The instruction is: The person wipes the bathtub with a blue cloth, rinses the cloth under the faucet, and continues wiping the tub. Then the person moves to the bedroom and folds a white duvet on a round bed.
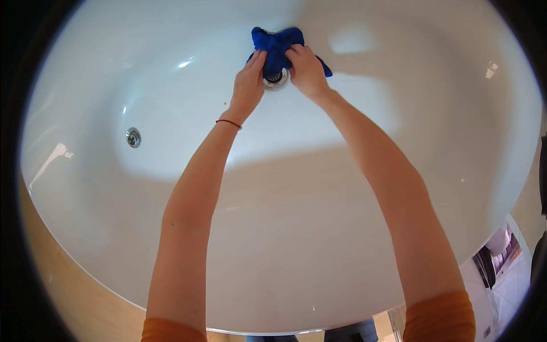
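A blue cloth [275, 49] lies bunched against the far inner side of a white bathtub [273, 239], partly over a round chrome drain fitting [275, 86] with a dark slotted centre. On the cloth's left edge rests my left hand [251, 83], its fingers stretched along the fabric and a thin dark red band at the wrist. My right hand [308, 70] grips the cloth's right part with bent fingers. One corner of the cloth sticks out to the right behind that hand. Whether the left fingers pinch the fabric or only press on it, I cannot tell.
A second round chrome fitting [133, 137] sits in the tub at the left. A tiny yellow speck [225, 103] lies left of my left wrist. The tub's near rim [273, 332] curves below my arms, and a tan floor [85, 295] shows beyond it.
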{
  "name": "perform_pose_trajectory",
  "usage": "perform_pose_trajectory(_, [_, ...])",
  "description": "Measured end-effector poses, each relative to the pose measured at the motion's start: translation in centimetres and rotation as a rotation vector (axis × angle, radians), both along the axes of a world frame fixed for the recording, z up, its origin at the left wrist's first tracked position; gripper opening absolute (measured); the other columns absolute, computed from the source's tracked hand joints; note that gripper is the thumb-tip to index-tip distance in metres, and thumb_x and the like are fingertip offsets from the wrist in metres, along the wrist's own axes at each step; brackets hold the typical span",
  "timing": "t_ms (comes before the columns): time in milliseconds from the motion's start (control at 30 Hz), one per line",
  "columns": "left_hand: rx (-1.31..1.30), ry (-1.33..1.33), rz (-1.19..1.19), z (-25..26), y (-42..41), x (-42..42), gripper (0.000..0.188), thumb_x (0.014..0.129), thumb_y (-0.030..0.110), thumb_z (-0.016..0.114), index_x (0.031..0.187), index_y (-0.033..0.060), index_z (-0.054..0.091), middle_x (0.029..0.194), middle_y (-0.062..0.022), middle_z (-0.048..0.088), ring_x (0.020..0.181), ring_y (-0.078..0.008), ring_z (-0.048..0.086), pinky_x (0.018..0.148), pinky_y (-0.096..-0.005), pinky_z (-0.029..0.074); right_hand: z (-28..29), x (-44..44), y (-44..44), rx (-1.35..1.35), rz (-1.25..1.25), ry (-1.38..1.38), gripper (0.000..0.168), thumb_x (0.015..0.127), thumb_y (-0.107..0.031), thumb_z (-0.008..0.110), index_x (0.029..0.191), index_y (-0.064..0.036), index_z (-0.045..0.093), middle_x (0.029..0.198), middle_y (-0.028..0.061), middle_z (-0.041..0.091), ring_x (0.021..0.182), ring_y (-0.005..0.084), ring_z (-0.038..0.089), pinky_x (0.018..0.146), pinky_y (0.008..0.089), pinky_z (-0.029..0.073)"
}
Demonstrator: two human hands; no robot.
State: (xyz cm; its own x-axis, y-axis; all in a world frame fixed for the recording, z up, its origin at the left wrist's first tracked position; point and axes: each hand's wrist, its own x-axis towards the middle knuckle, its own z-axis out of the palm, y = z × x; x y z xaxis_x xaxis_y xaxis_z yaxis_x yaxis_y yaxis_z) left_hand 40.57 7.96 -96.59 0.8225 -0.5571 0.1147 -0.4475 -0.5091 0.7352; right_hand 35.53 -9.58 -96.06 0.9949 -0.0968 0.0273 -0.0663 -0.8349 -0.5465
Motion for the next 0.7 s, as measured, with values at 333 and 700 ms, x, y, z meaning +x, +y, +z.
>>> perform_pose_trajectory(333, [0.420,-0.252,0.000,-1.2,3.8,-0.2,0.045,0.081,-0.001,0.053,0.125,0.0086,0.056,0.146,-0.0091,0.040,0.136,-0.0258,0.037,0.096,-0.0425,0.038,-1.4,-1.9,0.3,-0.443,-0.096,-0.057,0.044,0.080,-0.007,0.054,0.123,-0.013,0.059,0.098,0.0101,0.054,0.091,0.0293,0.052,0.069,0.0387,0.048])
perform_pose_trajectory(700, [0.336,-0.047,0.015,2.4,7.5,-3.8,0.058,0.076,-0.015,0.048,0.131,0.0032,0.052,0.142,-0.0100,0.046,0.133,-0.0349,0.038,0.094,-0.0412,0.043,3.5,-7.7,-2.9,-0.183,-0.286,0.199,0.057,0.075,-0.003,0.060,0.129,-0.019,0.054,0.087,0.0135,0.059,0.076,0.0335,0.060,0.063,0.0445,0.048])
